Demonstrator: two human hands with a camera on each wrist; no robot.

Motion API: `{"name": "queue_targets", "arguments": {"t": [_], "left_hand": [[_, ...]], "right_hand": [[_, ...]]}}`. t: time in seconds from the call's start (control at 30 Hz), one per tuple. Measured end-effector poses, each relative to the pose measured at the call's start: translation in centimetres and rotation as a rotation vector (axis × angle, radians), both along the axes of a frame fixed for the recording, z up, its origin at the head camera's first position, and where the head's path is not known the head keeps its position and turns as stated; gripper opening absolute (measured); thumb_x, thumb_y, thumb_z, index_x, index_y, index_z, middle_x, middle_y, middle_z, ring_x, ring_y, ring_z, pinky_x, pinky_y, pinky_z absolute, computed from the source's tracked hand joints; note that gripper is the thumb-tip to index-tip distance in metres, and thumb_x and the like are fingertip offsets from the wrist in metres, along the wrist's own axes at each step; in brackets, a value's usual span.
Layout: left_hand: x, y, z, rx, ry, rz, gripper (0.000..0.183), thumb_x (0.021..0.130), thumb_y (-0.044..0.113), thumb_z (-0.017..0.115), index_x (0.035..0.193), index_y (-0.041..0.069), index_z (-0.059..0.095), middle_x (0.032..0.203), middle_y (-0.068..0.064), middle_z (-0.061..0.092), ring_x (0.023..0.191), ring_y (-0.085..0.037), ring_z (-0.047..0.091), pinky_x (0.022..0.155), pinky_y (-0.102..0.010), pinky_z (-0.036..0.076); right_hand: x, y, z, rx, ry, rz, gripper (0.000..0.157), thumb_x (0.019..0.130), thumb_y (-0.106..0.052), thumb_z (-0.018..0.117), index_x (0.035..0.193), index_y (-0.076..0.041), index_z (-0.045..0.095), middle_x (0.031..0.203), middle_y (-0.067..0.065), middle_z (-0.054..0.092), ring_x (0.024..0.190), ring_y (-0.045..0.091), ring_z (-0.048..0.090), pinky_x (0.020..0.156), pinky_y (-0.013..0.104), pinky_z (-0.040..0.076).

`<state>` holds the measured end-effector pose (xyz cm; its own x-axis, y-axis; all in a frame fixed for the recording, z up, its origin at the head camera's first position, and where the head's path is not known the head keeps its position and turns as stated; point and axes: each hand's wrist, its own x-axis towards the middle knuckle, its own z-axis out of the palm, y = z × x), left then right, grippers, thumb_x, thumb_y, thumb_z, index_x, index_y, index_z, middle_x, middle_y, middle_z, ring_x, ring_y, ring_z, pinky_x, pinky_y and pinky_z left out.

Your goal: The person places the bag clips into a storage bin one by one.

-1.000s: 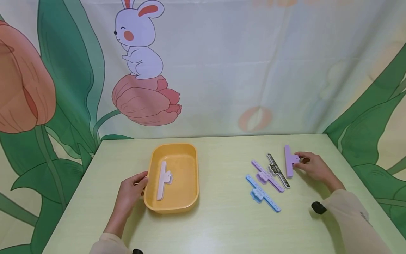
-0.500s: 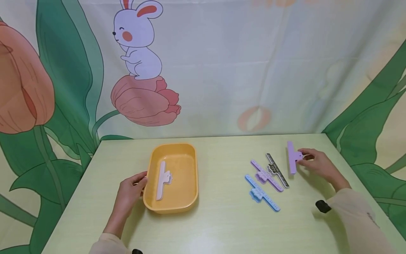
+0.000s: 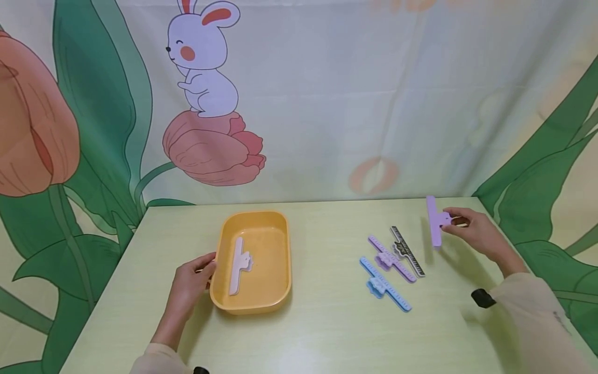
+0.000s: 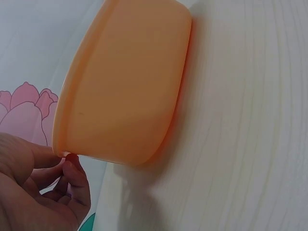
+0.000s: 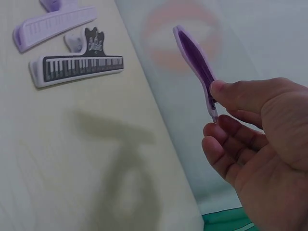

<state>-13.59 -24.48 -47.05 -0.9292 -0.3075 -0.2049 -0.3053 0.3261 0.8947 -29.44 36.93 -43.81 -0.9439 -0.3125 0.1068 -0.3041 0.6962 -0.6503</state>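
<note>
"Where's the purple clip?"
"Raised above the table, at its far right — the right hand pinches the handle tab between thumb and fingers, presumably because that grip leaves the long bar free."
"Which way does it point?"
"The bar's long axis runs near to far, slightly slanted; the tab points right, into the hand."
"And the left hand?"
"Thumb and fingers pinch the rim of the yellow tray — probably to steady it."
</note>
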Motion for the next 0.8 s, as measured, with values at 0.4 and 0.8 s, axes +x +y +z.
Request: {"name": "queue_targets", "arguments": {"t": [0.4,0.8], "left_hand": [[-0.1,0.0,0.0,0.006,0.011,-0.005,0.041,0.109,0.015,0.053,0.146,-0.004,0.055,0.124,-0.025,0.063,0.098,-0.027,0.062,0.068,-0.021,0.054],[0.0,0.0,-0.1,0.01,0.0,0.002,0.041,0.109,0.014,0.053,0.146,-0.004,0.054,0.123,-0.024,0.062,0.097,-0.028,0.061,0.067,-0.022,0.054]], "right_hand": [[0.2,0.1,3.2,-0.031,0.042,0.028,0.051,0.101,-0.016,0.069,0.142,0.009,0.054,0.125,0.027,0.061,0.094,-0.008,0.054,0.074,0.014,0.049],[0.5,0.1,7.5,-0.06,0.063,-0.029,0.052,0.099,-0.017,0.073,0.143,0.005,0.055,0.112,-0.004,0.066,0.092,-0.007,0.059,0.073,0.013,0.049]]}}
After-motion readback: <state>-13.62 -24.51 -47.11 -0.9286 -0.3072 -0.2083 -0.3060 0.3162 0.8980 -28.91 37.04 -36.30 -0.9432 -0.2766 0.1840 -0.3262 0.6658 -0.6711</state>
